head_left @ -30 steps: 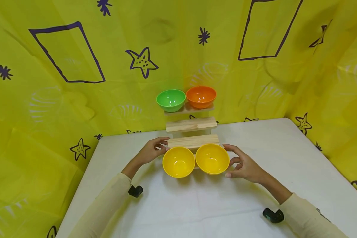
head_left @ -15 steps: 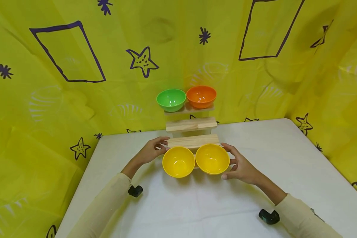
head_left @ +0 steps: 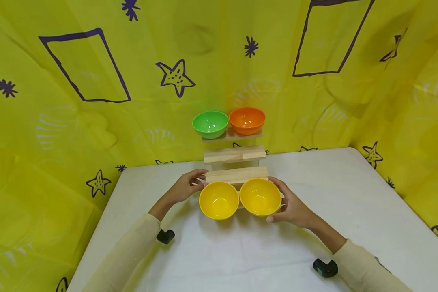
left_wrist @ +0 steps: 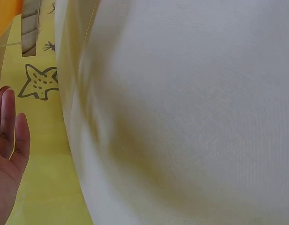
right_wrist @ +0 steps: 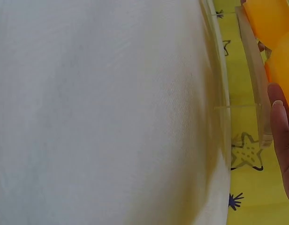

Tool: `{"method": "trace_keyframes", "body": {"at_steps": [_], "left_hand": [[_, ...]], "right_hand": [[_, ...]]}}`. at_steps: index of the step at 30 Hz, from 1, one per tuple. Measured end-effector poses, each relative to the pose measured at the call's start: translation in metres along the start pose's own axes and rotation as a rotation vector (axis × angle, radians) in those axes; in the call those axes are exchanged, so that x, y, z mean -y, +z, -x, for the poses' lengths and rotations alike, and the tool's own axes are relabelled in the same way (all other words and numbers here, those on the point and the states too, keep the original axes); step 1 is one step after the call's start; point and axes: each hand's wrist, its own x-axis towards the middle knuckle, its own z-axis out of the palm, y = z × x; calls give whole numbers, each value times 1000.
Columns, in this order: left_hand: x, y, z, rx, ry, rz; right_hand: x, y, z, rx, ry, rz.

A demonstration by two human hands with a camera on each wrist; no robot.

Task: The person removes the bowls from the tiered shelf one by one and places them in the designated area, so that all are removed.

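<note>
In the head view, two yellow bowls sit side by side at the front of a stepped wooden stand [head_left: 236, 175]. My right hand [head_left: 293, 207] curves round the outer side of the right yellow bowl [head_left: 260, 197], index finger behind the rim and thumb in front; the right wrist view shows the fingers [right_wrist: 283, 136] against the bowl. My left hand [head_left: 184, 186] is at the stand's left end, beside the left yellow bowl [head_left: 219, 200]. Its fingers [left_wrist: 22, 140] look relaxed and nearly straight in the left wrist view; whether they touch the stand cannot be made out.
On the stand's top step sit a green bowl [head_left: 210, 124] and an orange bowl [head_left: 247, 120]. Below them is a bare wooden step [head_left: 235, 154]. A yellow patterned cloth [head_left: 149, 121] hangs behind the white table [head_left: 219, 259].
My right hand has moved left and closed in round the right yellow bowl. The left hand and all the bowls have stayed in place.
</note>
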Motion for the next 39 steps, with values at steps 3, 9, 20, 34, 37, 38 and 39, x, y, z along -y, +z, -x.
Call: {"method": "trace_keyframes", "body": {"at_steps": [3,9,20,34,37,38,39], "left_hand": [[0,1,0,0,-8,0],[0,2,0,-3,-19,8],[-1,1,1,-3,-9,-5],[-2,0,1,6,6,-8],[-2,0,0,4,2,-13],[-2,0,0,4,0,-14],[-2,1,0,5,-3,-16]], "right_hand": [[1,1,0,-5,4,-5],[2,2,0,-6,10,-35],[3,4,1,-17,28,-34],[3,1,1,-50,19,-16],[4,-1,2,-58,18,-15],[4,-2,3,-61,18,-17],[4,-2,3,-64,17,-17]]}}
